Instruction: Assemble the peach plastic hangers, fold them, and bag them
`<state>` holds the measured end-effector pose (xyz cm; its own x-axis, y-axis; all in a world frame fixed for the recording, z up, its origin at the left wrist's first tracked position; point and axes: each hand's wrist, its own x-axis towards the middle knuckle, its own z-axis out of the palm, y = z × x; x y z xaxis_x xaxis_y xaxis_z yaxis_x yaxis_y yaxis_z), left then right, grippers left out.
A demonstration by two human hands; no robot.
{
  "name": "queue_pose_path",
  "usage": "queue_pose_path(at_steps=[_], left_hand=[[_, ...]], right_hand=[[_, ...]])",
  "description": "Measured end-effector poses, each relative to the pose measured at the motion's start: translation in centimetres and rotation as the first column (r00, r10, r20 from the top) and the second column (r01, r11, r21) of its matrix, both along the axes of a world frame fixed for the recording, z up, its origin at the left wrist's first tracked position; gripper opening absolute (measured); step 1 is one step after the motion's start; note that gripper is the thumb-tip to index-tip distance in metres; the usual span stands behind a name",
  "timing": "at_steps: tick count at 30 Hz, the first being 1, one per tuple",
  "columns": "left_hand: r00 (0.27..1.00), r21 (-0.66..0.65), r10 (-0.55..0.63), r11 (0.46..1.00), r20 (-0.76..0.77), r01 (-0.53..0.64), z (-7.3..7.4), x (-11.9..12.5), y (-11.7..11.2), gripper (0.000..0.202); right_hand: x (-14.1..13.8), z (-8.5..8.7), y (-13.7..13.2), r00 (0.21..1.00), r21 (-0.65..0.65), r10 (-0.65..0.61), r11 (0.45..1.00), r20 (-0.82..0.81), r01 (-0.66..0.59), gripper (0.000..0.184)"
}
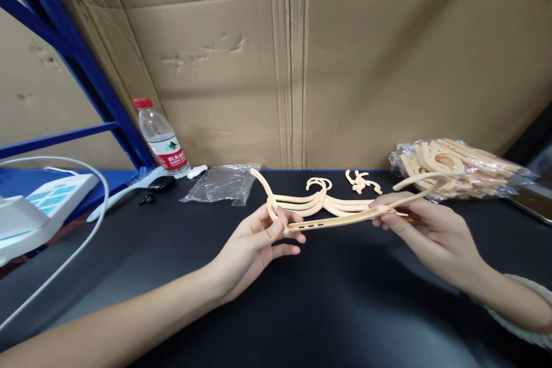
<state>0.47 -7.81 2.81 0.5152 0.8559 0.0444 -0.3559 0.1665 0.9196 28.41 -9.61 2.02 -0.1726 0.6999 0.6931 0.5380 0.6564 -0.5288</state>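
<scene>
Both my hands hold a beige plastic hanger piece (334,221) up over the black tabletop. It has a long bar with small dark slots, and a curved arm rises at each end. My left hand (254,236) pinches the left end between thumb and fingers. The right end is gripped by my right hand (435,230), whose fingertips are partly hidden behind the piece. Just beyond the bar lie several beige hangers (297,201) with curled hooks, partly covered by the held piece. Small loose beige hooks (360,181) lie farther back.
At back right sits a clear bag of beige hanger parts (466,169), near a phone-like dark object (532,204). Back left are a water bottle (166,144), an empty plastic bag (224,184), a light-blue brush (129,190) and a white device with a cable (97,224). Cardboard (388,57) stands behind.
</scene>
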Motion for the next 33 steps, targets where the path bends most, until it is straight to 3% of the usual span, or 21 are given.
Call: queue_pose_path(at_steps=[7,18,26,33], left_hand=[[0.996,0.025,-0.060,0.998,0.059,0.059,-0.4,0.0,0.3,0.009],[0.995,0.006,-0.092,0.996,0.024,0.092,-1.2,-0.3,0.8,0.018],[0.997,0.065,-0.003,0.998,-0.074,0.008,-1.1,0.0,0.3,0.027],[0.979,0.166,0.147,0.978,-0.140,-0.123,-1.3,0.2,-0.1,0.024]], right_hand=[[0.1,-0.1,0.0,0.997,0.054,0.007,0.999,0.072,-0.010,0.009],[-0.1,0.0,-0.3,0.986,0.113,0.036,0.992,0.160,-0.055,0.010],[-0.4,-0.4,-1.1,0.985,0.127,0.021,0.991,0.171,-0.043,0.014],[-1.3,-0.8,-1.9,0.995,0.091,0.000,0.996,0.099,-0.009,0.012]])
